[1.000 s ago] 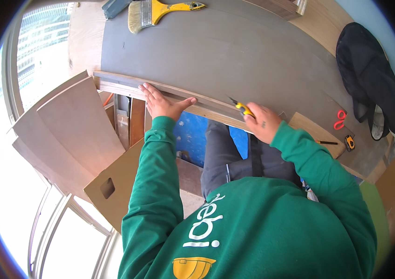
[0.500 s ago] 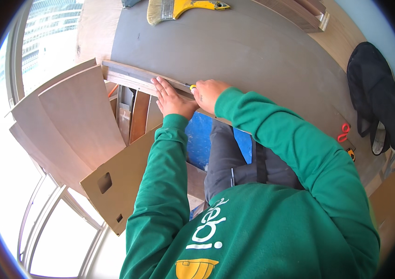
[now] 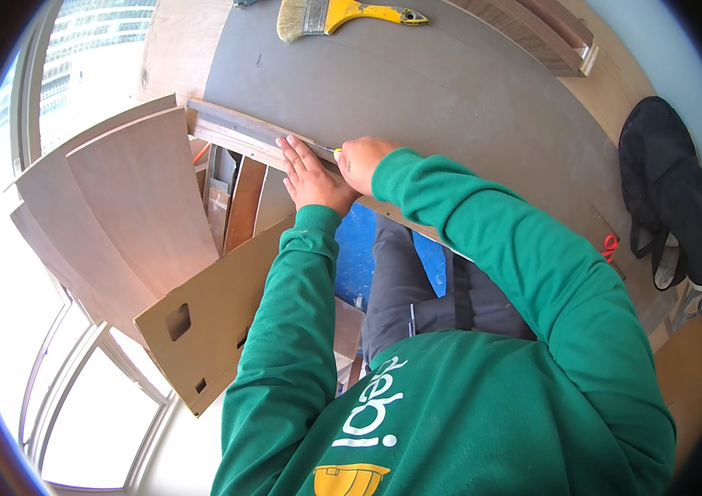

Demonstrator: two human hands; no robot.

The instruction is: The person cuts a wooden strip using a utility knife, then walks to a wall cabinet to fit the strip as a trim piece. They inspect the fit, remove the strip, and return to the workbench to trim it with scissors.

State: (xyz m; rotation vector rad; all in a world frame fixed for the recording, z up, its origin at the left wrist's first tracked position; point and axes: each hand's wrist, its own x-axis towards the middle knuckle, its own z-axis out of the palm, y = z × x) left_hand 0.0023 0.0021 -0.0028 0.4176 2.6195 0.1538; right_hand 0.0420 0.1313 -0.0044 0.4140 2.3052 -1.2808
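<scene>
A long wooden strip [image 3: 231, 136] lies along the near edge of the grey tabletop. My left hand [image 3: 318, 180] rests flat on it, fingers stretched toward its far side. Just to the right, my right hand [image 3: 365, 164] is closed round a yellow-handled tool [image 3: 337, 154]. The tool's thin metal shaft points left along the strip, close to my left fingertips. Its handle is mostly hidden in my fist, so the exact kind does not show.
A yellow-handled paintbrush [image 3: 343, 12] lies at the far side of the table [image 3: 450, 91]. Curved thin wood panels [image 3: 140, 190] and a brown board with cutouts [image 3: 210, 310] stand at left. Red-handled scissors [image 3: 610, 246] and a black bag [image 3: 667, 182] are at right.
My right hand has shifted slightly left along the strip, closer to my left hand, and less of the yellow handle shows. The whole view has moved a little. My left hand stays on the strip.
</scene>
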